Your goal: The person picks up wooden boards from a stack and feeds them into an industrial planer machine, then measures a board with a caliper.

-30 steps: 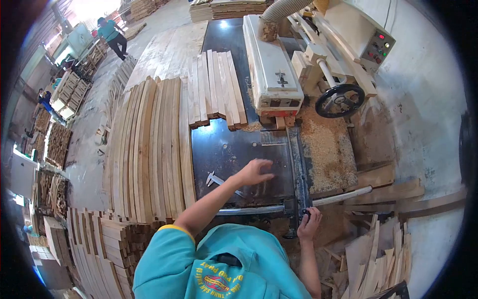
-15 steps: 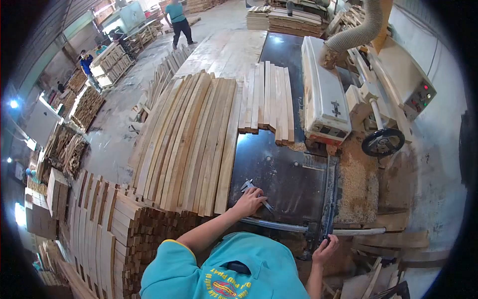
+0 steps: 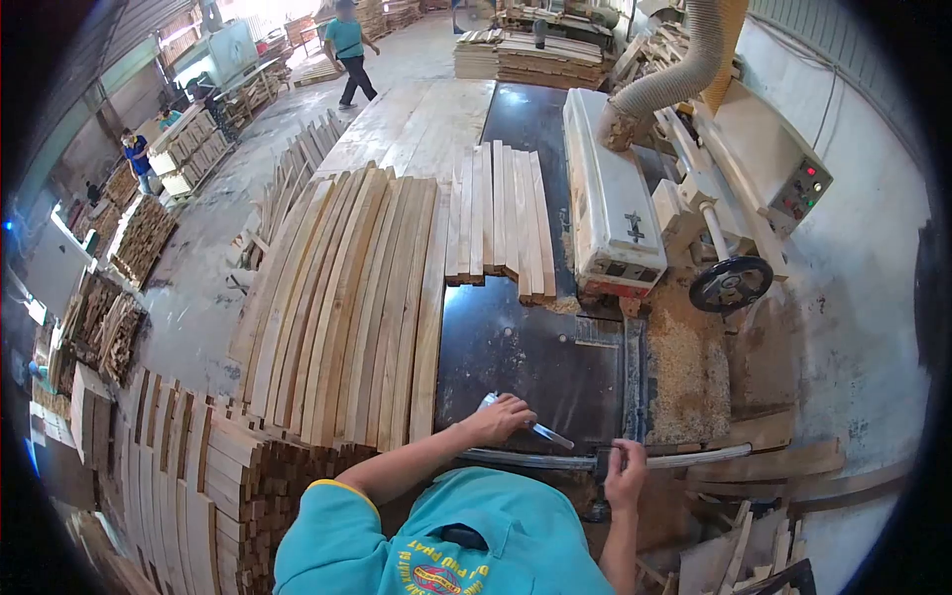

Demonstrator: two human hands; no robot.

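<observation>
My left hand (image 3: 501,418) is closed over a metal caliper (image 3: 552,435), whose far end shows beyond the fingers. Both hand and caliper are just above the dark machine table (image 3: 496,357), near its front edge. My right hand (image 3: 625,473) is at the round metal rail (image 3: 694,458) along that edge, beside a black block (image 3: 602,464). Its fingers are curled together, and whatever they grip, if anything, is hidden. Long wooden strips (image 3: 342,307) lie side by side left of the table, and shorter strips (image 3: 496,218) rest on its far part.
A white machine housing (image 3: 610,198) with a thick dust hose (image 3: 684,69) and a black handwheel (image 3: 731,285) stands at right. Sawdust (image 3: 689,362) covers the bed beside it. Stacked wood (image 3: 223,476) rises at lower left. A person (image 3: 347,50) walks in the background.
My right hand has shifted left along the rail, away from the dark bar's end. The caliper has turned flatter in my left hand. The view has swung slightly right.
</observation>
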